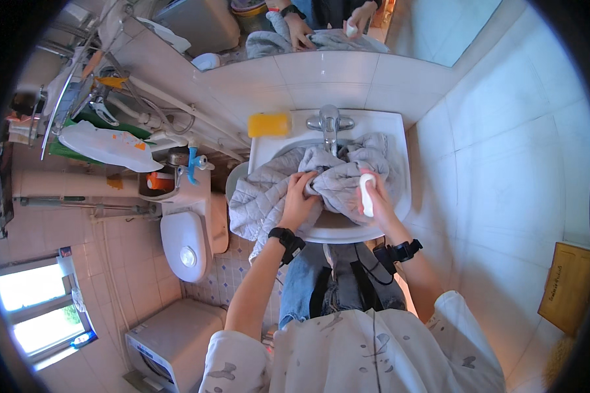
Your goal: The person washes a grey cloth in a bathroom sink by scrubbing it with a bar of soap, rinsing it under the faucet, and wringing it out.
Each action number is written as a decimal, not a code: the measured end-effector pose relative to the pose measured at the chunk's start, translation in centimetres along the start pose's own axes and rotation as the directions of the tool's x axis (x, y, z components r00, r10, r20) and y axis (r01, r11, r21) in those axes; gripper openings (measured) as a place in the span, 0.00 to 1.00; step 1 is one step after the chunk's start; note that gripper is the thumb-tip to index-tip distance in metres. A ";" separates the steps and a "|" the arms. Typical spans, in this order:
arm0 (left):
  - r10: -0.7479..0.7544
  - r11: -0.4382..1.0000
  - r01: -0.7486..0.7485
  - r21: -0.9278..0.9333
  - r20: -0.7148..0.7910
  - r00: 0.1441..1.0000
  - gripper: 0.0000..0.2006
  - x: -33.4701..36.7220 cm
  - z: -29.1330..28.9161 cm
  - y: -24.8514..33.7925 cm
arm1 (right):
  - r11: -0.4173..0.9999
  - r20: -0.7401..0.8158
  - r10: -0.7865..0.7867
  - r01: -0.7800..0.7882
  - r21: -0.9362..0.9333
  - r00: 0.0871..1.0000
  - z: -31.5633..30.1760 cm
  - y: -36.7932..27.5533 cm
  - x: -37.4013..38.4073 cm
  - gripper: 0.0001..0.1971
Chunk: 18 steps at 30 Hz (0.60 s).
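A grey quilted fabric piece [262, 190], perhaps a jacket or cover, lies bunched in the white sink [403, 141] and spills over its left rim. My left hand [299, 196] grips a fold near the middle of the bundle, thumb and fingers closed on it. In my right hand [381, 204] is a white bar of soap [368, 195], held upright against the right part of the fabric. Behind the bundle stands the chrome faucet [330, 128], its spout pointing down over the cloth. Most of the basin is hidden under the fabric.
A yellow sponge-like block [269, 125] rests on the sink's back left corner. To the left is a toilet with its lid [185, 245] down. A mirror [426, 33] hangs above the sink, and a tiled wall [491, 150] closes off the right side.
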<state>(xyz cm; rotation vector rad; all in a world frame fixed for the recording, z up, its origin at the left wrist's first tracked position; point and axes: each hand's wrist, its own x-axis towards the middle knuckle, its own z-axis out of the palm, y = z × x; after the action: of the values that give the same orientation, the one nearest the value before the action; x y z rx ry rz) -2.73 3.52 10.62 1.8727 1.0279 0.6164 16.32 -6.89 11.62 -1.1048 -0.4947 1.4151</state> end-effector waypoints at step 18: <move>-0.214 0.942 0.151 0.301 0.189 0.958 0.29 6.5 2.3 -9.6 | 0.937 -0.018 0.324 -0.324 -0.132 0.946 -1.7 3.7 7.6 0.23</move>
<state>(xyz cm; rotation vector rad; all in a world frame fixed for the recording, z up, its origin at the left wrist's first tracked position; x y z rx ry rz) -1.42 10.46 1.17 2.0073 1.1741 0.1507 17.02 -1.11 5.32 -1.3373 -0.4270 1.6898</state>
